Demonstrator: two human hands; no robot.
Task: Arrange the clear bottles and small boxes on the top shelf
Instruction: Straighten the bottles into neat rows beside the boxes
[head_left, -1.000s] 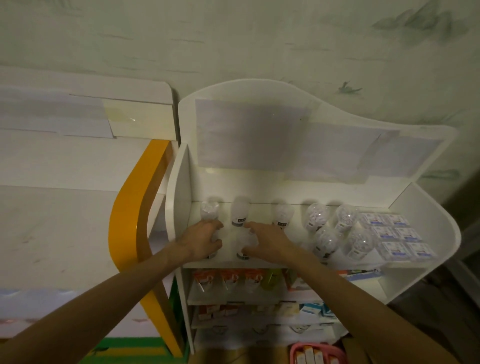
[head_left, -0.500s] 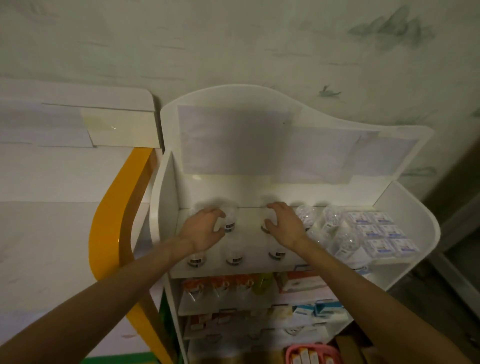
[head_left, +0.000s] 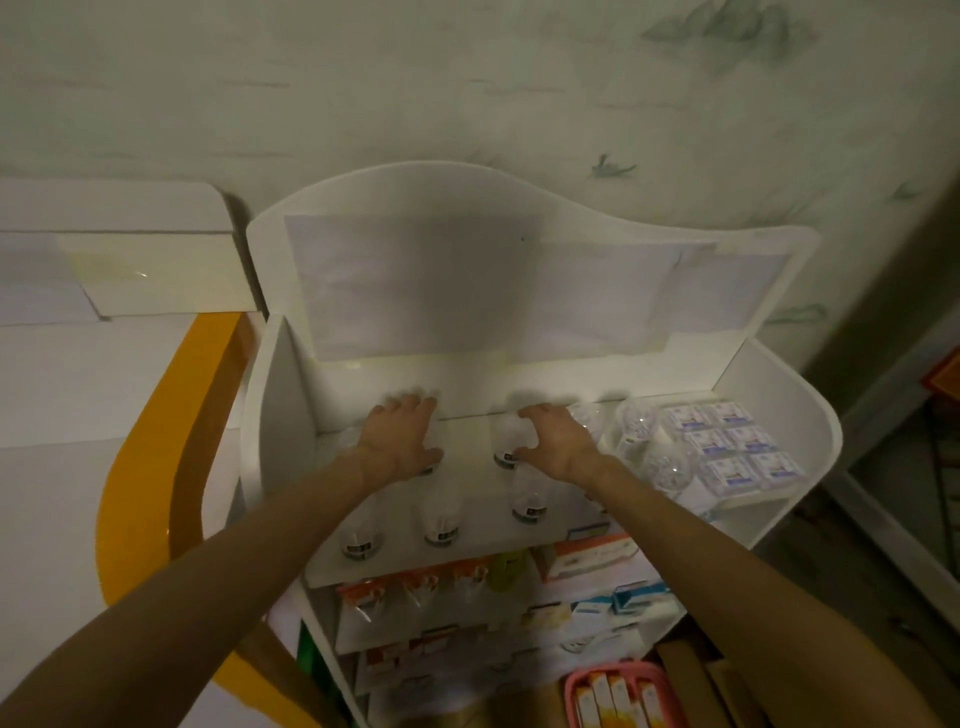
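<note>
On the white top shelf (head_left: 467, 566), three clear bottles with dark caps (head_left: 441, 519) stand in a front row. My left hand (head_left: 400, 436) lies palm down over a back-row bottle (head_left: 427, 469) near the rear wall, hiding most of it. A little to the right, my right hand (head_left: 561, 441) curls around another clear bottle (head_left: 506, 441). More clear bottles (head_left: 636, 423) cluster to the right of that hand. Several small white-and-blue boxes (head_left: 727, 447) sit in a neat block at the shelf's right end.
Lower shelves (head_left: 467, 597) hold orange, green and blue packets and boxes. A pink basket (head_left: 571, 686) with cartons stands on the floor. A yellow curved panel (head_left: 156, 467) and a white counter flank the shelf on the left. The shelf's side walls (head_left: 280, 415) bound the top level.
Both hands have moved from the front row to the back row of the shelf and now rest on bottles near the rear wall. The front bottles stay in place.
</note>
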